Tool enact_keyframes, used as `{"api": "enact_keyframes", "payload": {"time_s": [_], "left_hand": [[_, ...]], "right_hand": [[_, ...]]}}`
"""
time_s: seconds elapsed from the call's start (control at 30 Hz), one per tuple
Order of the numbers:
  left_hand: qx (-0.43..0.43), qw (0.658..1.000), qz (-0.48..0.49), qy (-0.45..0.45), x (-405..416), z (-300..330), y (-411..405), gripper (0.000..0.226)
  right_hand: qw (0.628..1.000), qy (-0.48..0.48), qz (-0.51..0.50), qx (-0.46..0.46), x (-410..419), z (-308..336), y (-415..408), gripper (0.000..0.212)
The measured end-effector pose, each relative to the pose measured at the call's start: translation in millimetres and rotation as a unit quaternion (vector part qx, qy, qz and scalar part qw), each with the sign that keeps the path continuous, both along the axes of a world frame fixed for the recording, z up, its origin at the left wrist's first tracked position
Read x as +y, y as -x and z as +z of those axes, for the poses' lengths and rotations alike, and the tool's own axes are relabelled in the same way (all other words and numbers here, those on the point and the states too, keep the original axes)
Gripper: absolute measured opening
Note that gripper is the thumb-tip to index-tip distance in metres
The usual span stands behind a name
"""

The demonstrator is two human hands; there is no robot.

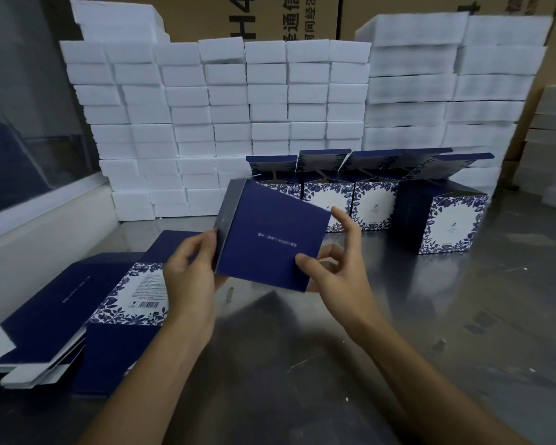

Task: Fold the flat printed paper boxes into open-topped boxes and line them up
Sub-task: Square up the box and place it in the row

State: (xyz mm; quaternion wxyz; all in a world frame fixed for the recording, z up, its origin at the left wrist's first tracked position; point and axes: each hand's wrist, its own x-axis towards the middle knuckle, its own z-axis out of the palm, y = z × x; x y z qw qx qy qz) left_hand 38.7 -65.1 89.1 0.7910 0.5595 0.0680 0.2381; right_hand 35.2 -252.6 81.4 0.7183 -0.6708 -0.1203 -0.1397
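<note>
1. Your left hand [191,268] grips the left edge of a navy box [270,234], thumb on the near face, fingers curled behind the side panel.
2. Your right hand [336,271] pinches the box's lower right corner with the thumb on the front; the index finger lies straight along the right edge, the other fingers curl behind.
3. The box is held above the metal table [398,316], tilted, its plain navy face with a thin line of print toward you.
4. Folded boxes [373,200] stand in a row behind it, lids up, floral white-and-blue fronts facing you; the rightmost one [446,223] sits nearer to you.
5. A stack of flat boxes [77,309] lies at your left on the table.
6. White foam blocks [238,107] are piled high behind the row, with brown cartons [270,17] behind them.
</note>
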Motion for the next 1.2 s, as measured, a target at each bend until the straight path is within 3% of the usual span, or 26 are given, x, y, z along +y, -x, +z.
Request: {"api": "enact_keyframes", "payload": {"time_s": [0.07, 0.17, 0.37, 0.47, 0.63, 0.8, 0.9, 0.97, 1.1, 1.2], "left_hand": [[-0.018, 1.000, -0.008, -0.016, -2.6, -0.6, 1.1, 0.025], [-0.019, 0.999, -0.010, -0.030, -3.9, 0.1, 0.0, 0.032], [-0.001, 0.996, -0.006, -0.090, -7.8, 3.5, 5.3, 0.032], [-0.024, 0.989, -0.021, -0.147, -10.6, 6.9, 8.8, 0.048], [-0.004, 0.986, 0.023, -0.163, -8.4, 1.9, 5.5, 0.078], [-0.031, 0.993, 0.065, -0.098, 1.0, -4.0, -0.9, 0.064], [-0.068, 0.980, 0.086, -0.165, -0.4, -4.7, 3.0, 0.048], [-0.112, 0.964, 0.080, -0.226, -3.4, -4.9, 5.7, 0.047], [-0.167, 0.924, 0.032, -0.342, -11.5, -1.5, 16.1, 0.052], [-0.188, 0.900, 0.023, -0.392, -15.5, 2.6, 21.5, 0.057]], "right_hand": [[0.999, 0.026, -0.003, -0.026, 0.6, -0.7, 0.5, 0.073], [0.999, 0.029, -0.012, -0.043, 2.7, -0.9, 1.1, 0.052], [0.997, -0.023, -0.052, -0.043, 5.3, 1.8, 3.9, 0.017], [0.996, 0.007, -0.048, -0.075, 9.7, 0.8, 7.7, 0.007], [0.989, 0.073, -0.021, -0.126, 19.8, -1.3, 11.9, 0.004], [0.974, 0.139, 0.000, -0.179, 22.5, -3.5, 12.9, 0.011], [0.948, 0.201, -0.117, -0.218, 17.3, -4.5, 9.2, 0.022], [0.942, 0.196, -0.177, -0.209, 12.9, -3.1, 5.2, 0.015], [0.982, 0.094, -0.122, -0.106, 4.7, 0.9, -1.0, 0.034], [0.980, 0.073, -0.116, -0.147, 2.3, 6.7, 2.2, 0.033]]}}
